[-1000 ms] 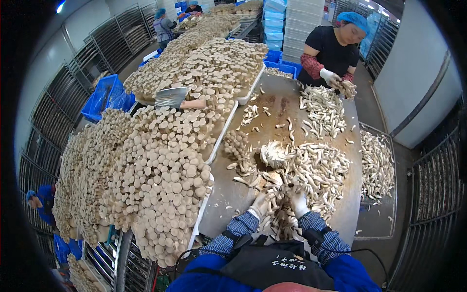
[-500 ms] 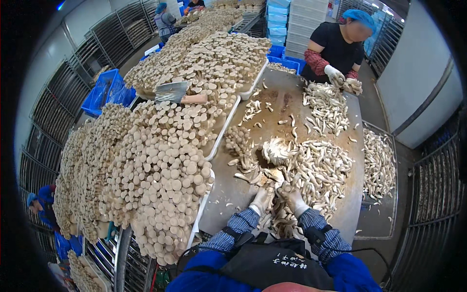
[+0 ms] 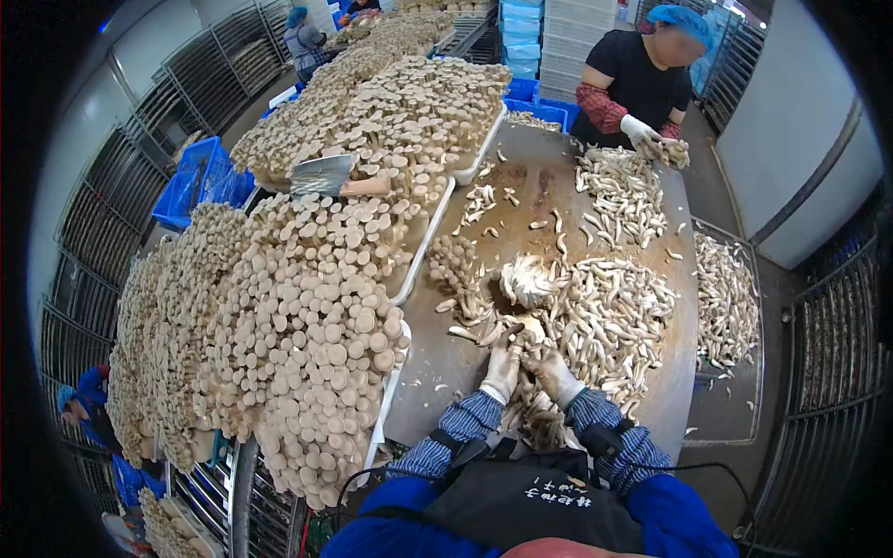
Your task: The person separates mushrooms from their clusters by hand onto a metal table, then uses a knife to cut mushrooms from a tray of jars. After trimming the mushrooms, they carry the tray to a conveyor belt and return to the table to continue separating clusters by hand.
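Observation:
My left hand and my right hand, both in pale, stained gloves, are close together over the metal table. Their fingers are closed on a mushroom clump with a pale cut base, partly hidden by the fingers. Just beyond it lies another white-stemmed clump. A heap of loose separated mushrooms spreads to the right of my hands. To their left sits a brown-capped cluster with a few loose stems near it.
White trays packed with mushroom clusters line the left side. A cleaver with a wooden handle rests on them. Across the table a co-worker handles mushrooms above another pile. More loose mushrooms fill a container at the right.
My left hand has shifted slightly forward, its fingers now up against the pale clump base. My right hand stays close beside it. The co-worker's hands have moved slightly.

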`<state>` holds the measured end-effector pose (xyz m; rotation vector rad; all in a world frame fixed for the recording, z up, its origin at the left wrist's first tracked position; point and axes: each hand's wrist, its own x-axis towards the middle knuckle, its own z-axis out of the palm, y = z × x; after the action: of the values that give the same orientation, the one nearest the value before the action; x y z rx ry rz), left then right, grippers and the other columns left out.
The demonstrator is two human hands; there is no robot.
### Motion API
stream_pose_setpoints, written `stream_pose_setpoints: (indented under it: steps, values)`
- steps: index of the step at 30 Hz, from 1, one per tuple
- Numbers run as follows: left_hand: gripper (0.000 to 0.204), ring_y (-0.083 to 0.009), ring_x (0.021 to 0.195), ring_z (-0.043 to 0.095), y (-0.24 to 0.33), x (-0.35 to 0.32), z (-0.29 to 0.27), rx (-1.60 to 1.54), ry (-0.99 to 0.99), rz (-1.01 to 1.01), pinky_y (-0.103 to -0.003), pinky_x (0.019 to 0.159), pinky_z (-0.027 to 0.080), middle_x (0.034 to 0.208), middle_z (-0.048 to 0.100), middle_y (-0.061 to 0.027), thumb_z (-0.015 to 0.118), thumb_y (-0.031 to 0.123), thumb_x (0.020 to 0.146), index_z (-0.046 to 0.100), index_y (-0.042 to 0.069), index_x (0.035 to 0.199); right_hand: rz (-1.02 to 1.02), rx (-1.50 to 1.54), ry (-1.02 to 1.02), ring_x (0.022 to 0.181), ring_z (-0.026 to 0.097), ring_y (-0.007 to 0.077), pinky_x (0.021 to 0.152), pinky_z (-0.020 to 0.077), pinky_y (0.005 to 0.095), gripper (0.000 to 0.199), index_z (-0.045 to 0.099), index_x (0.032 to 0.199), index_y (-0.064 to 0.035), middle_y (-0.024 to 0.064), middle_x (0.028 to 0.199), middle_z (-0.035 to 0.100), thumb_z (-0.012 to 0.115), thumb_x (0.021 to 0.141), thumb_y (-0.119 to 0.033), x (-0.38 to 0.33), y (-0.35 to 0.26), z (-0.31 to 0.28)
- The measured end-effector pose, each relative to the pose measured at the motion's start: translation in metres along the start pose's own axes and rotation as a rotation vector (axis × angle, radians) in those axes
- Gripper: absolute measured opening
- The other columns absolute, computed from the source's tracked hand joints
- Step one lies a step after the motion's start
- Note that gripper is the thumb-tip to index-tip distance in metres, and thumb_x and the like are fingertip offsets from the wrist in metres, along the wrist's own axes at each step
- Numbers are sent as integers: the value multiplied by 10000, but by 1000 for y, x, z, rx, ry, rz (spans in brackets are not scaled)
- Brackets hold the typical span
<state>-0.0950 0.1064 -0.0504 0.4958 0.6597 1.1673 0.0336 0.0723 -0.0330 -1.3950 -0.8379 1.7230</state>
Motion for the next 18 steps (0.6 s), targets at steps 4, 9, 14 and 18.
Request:
stream_pose_setpoints:
  steps: [4, 9, 14, 18]
  values:
    - [254, -136, 943, 594, 19, -1, 1, 229, 203, -131, -283, 696, 549, 1119, 597, -69, 523, 137, 997, 543, 51, 1235, -91, 204, 328, 919, 586, 163, 769, 511, 316, 316, 559, 1148, 19, 65, 1000, 618, 681, 862, -34, -8, -16, -11]
    - [372, -136, 978, 597, -20, -9, -51, 142, -57, -217, -234, 864, 506, 1155, 590, -40, 569, -35, 883, 550, 60, 1242, -560, -407, 63, 938, 588, 185, 838, 471, 301, 343, 591, 1177, 12, 87, 1081, 648, 506, 992, -264, -16, -39, 20]
    - [332, -141, 961, 598, 6, -13, -28, 102, -220, -318, -263, 838, 512, 1119, 610, -31, 579, -1, 904, 548, 73, 1227, -509, -569, -25, 1229, 523, 330, 1044, 406, 368, 401, 507, 1309, 17, 217, 1302, 540, 391, 939, -85, -16, -37, 3]
    - [310, -136, 900, 608, 13, -24, -23, -25, -284, -438, -259, 772, 504, 1011, 633, -13, 683, 91, 873, 581, 94, 1166, -652, -947, 153, 1144, 572, 328, 1000, 434, 375, 396, 530, 1239, 31, 229, 1208, 596, 371, 1014, -254, 4, -9, -2]
